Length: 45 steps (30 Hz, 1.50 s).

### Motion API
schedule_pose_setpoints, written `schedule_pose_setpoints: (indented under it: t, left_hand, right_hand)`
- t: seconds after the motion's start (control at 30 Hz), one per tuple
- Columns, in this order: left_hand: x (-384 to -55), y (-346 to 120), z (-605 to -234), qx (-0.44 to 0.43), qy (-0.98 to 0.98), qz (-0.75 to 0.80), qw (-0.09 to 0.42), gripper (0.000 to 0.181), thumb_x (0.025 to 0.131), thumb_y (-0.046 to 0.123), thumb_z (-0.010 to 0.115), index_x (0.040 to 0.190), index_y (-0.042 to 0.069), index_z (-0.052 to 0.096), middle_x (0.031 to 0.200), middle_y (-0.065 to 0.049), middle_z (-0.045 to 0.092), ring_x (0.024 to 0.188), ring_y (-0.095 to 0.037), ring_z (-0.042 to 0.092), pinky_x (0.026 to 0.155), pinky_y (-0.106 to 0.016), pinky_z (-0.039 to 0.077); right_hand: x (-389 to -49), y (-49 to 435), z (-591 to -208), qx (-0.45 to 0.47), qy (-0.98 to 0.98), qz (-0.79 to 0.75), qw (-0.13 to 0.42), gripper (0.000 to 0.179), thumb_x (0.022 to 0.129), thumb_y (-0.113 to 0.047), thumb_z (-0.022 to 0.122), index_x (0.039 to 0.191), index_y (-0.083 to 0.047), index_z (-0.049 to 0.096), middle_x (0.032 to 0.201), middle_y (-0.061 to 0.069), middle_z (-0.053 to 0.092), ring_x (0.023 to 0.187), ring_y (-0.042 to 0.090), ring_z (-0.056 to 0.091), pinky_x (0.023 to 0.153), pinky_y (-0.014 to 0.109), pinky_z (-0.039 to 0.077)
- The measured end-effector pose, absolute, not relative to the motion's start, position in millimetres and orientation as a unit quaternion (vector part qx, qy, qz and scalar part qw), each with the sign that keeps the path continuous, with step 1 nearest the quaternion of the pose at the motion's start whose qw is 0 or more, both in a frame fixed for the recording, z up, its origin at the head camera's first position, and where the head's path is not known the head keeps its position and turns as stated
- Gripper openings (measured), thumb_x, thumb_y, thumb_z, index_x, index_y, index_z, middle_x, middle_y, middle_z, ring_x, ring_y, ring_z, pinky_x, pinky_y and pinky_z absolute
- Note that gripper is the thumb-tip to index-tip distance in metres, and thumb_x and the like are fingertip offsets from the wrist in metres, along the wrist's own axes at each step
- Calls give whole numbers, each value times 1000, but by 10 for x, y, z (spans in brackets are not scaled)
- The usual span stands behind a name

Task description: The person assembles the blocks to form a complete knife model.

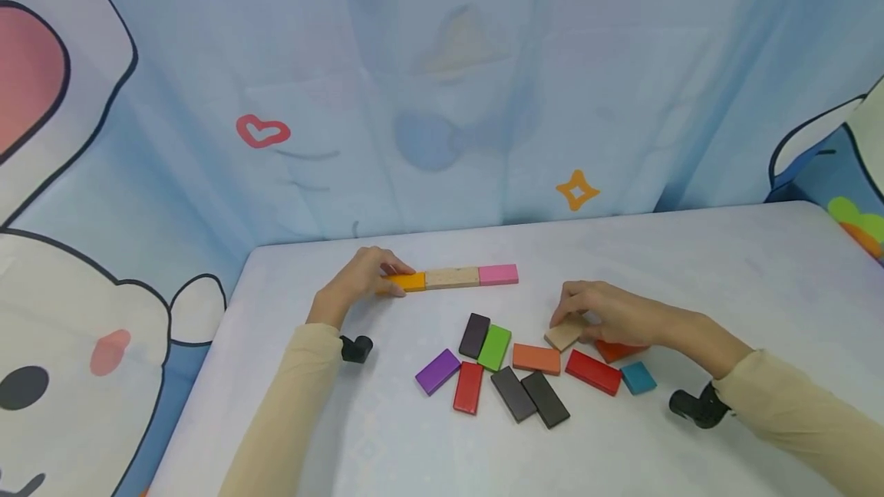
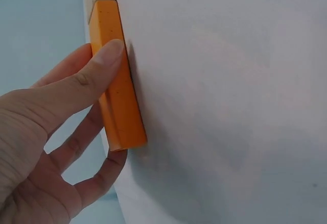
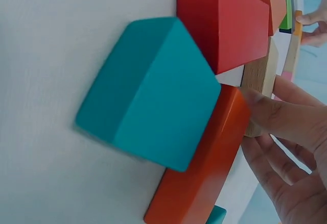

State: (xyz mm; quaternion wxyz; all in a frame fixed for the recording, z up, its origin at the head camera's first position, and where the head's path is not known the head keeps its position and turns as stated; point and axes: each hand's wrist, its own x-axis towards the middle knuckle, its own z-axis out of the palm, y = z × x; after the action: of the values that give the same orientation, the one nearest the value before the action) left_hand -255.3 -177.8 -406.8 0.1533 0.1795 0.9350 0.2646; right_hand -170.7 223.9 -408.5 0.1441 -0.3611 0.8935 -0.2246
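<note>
Blue printed curtain (image 1: pixel 449 44) behind white desk (image 1: pixel 387 443). Head view: left hand (image 1: pixel 361 278) pinches yellow-orange block (image 1: pixel 410 282), left end of a row with wooden block (image 1: pixel 452 278) and pink block (image 1: pixel 499 274); right hand (image 1: pixel 611 313) pinches second wooden block (image 1: pixel 562 334), near red block (image 1: pixel 594 372). Left wrist: fingers narrow on yellow-orange block, far end touching wooden block. Right wrist: fingers hold second wooden block beside red-orange block (image 3: pixel 204 163), teal block (image 3: pixel 148 96) nearer camera.

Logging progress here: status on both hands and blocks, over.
Left grip holding yellow block at left end of row. Right grip pinching wooden block, apart from row. Orange block crowding right grip.
</note>
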Motion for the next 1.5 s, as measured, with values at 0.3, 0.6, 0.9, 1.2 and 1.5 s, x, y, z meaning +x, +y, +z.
schedule_pose_setpoints:
  t: [0.3, 0.6, 0.9, 1.2, 1.5]
  left_hand:
    - [-2537, -1759, -4128, 190, 924, 299, 143, 36, 89, 6, 83, 124, 9, 78, 122, -7, 75, 117, -28, 64, 109, -43, 50]
    - [-2528, -1743, -4132, 194, 926, 295, 134, 37, 89, 7, 83, 125, 9, 78, 122, -7, 74, 117, -27, 64, 109, -42, 51]
    - [-2508, -1724, -4154, 199, 925, 296, 132, 36, 89, 7, 83, 125, 9, 78, 120, -7, 74, 116, -26, 64, 108, -40, 51]
    - [-2497, -1699, -4140, 203, 925, 294, 130, 37, 89, 7, 83, 125, 10, 77, 120, -7, 75, 116, -26, 65, 107, -40, 52]
    - [-2501, -1729, -4137, 202, 925, 294, 134, 37, 90, 6, 83, 126, 10, 77, 120, -7, 74, 116, -26, 64, 107, -41, 51]
  right_hand:
    - [-1740, 2258, -4098, -335, 908, -214, 130, 35, 83, -4, 88, 115, -11, 77, 105, -4, 62, 101, 18, 61, 85, 35, 63]
    - [-2080, 2216, -4063, -290, 930, -219, 58, 32, 84, 3, 85, 114, 1, 74, 95, 4, 61, 91, 20, 61, 81, 41, 62]
    - [-2333, 2147, -4094, -289, 934, -206, 37, 33, 81, 6, 86, 111, 5, 73, 91, 5, 61, 85, 22, 57, 78, 39, 59]
    - [-2346, 2023, -4101, -281, 935, -213, 42, 27, 84, 2, 85, 110, 4, 75, 90, 6, 62, 84, 20, 55, 75, 36, 53]
    - [-2342, 1980, -4120, -272, 937, -214, 51, 30, 84, 2, 86, 111, 5, 74, 94, 7, 63, 86, 21, 56, 78, 38, 57]
